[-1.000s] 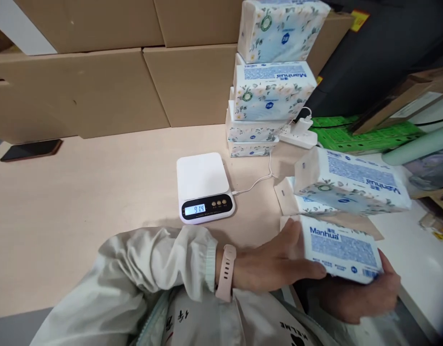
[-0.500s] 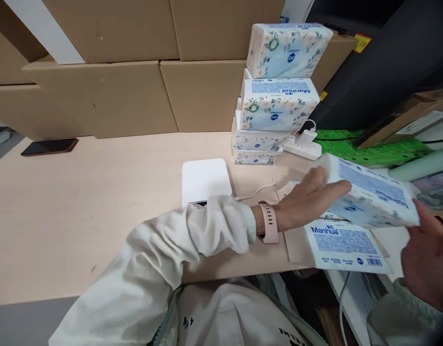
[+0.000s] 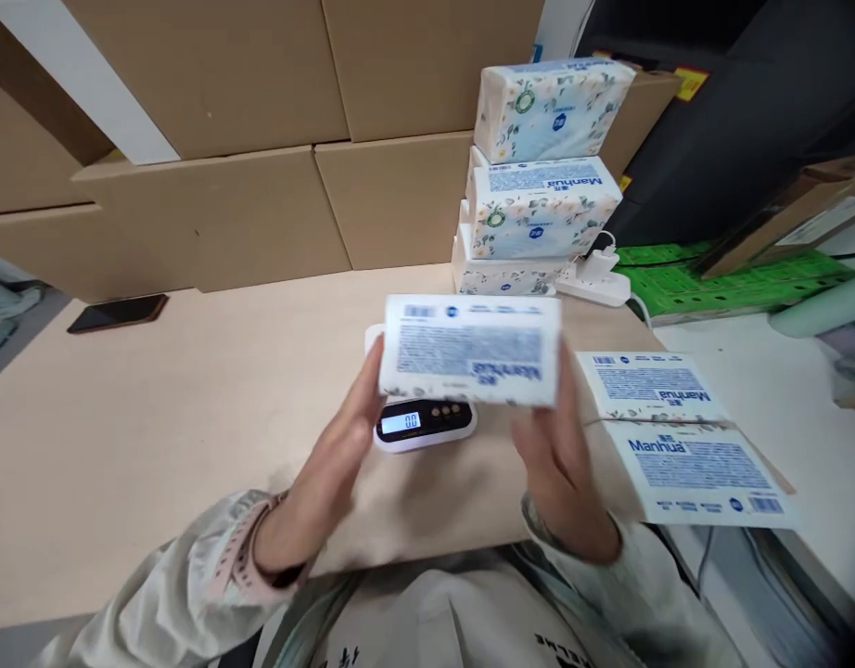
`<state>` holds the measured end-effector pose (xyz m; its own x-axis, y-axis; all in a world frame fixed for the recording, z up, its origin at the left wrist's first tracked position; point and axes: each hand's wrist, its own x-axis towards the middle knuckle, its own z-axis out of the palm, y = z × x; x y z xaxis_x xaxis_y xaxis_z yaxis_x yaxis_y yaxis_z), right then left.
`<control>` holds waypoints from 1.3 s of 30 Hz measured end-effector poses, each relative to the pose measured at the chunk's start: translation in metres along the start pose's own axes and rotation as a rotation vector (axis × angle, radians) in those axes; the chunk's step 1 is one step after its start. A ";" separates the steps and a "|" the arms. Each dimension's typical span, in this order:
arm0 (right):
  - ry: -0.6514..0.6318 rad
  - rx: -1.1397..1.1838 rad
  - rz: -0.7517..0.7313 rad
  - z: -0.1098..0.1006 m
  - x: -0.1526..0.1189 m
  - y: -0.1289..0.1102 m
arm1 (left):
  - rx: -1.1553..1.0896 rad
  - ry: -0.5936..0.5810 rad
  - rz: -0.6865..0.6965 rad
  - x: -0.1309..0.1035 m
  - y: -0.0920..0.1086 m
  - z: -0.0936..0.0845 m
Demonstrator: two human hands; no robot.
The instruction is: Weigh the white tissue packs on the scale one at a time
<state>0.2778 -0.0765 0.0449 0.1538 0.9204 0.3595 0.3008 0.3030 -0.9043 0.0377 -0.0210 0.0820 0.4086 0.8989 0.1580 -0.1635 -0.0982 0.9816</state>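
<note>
Between both hands I hold a pack of tissues (image 3: 469, 348), white with blue print, slightly blurred. My left hand (image 3: 330, 464) presses its left end, and my right hand (image 3: 563, 464) grips the right end. Below and partly behind the pack is a white digital kitchen scale (image 3: 427, 425); its lit display reads 0.0. The pack covers most of the weighing plate, and I cannot tell whether they touch. To my right, two more tissue packs lie flat at the table edge, a rear pack (image 3: 654, 385) and a front pack (image 3: 706, 471).
A stack of tissue packs (image 3: 542, 209) stands at the back beside a white power strip (image 3: 598, 278). Cardboard boxes (image 3: 261, 218) line the back. A phone (image 3: 118, 314) lies at the far left. Green plastic sheeting (image 3: 733, 283) and a leaning carton (image 3: 793, 213) are at the right.
Both hands have brought the tissue pack leftward from above the right-hand packs to over the scale. The scale's display, hidden by my sleeve before, now shows.
</note>
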 end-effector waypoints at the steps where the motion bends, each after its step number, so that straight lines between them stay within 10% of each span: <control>1: -0.108 0.067 0.053 0.018 0.023 0.010 | 0.004 0.028 -0.007 0.001 -0.009 -0.010; 8: -0.272 0.177 0.320 0.054 0.081 0.057 | -0.010 0.098 -0.033 0.011 -0.062 -0.048; 17: 0.353 0.195 0.153 0.058 0.067 0.069 | 0.210 0.329 0.104 -0.014 -0.088 -0.071; 39: 0.406 0.363 0.336 0.063 0.074 0.059 | 0.042 0.395 0.074 -0.016 -0.093 -0.075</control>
<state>0.2481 0.0251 0.0036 0.5500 0.8344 0.0371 -0.1531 0.1444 -0.9776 -0.0212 0.0061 -0.0199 0.0193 0.9829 0.1829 -0.1398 -0.1785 0.9740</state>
